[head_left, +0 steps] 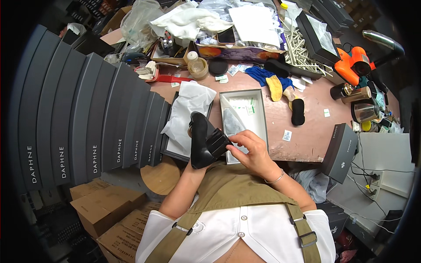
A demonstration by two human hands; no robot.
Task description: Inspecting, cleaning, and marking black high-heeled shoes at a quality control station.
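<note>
A black high-heeled shoe (200,139) is held up in front of my apron, its block heel pointing right. My left hand (195,169), mostly hidden behind the shoe, grips it from below. The thumb and fingers of my right hand (250,149) are closed on the end of the heel. Behind the shoe lies an open dark shoe box part (171,149) with white tissue paper (190,105) spread over it. To its right is another open box part (264,118), pale inside, holding a translucent bag and small green-and-white packets (250,109).
Tall rows of dark shoe boxes (90,118) crowd the left. A heaped carton (237,53), a jar (198,68) and white sticks (300,50) line the back. Yellow and black pads (298,111) lie right of centre, an orange tool (353,65) further right. Another dark box (340,153) stands at the right edge.
</note>
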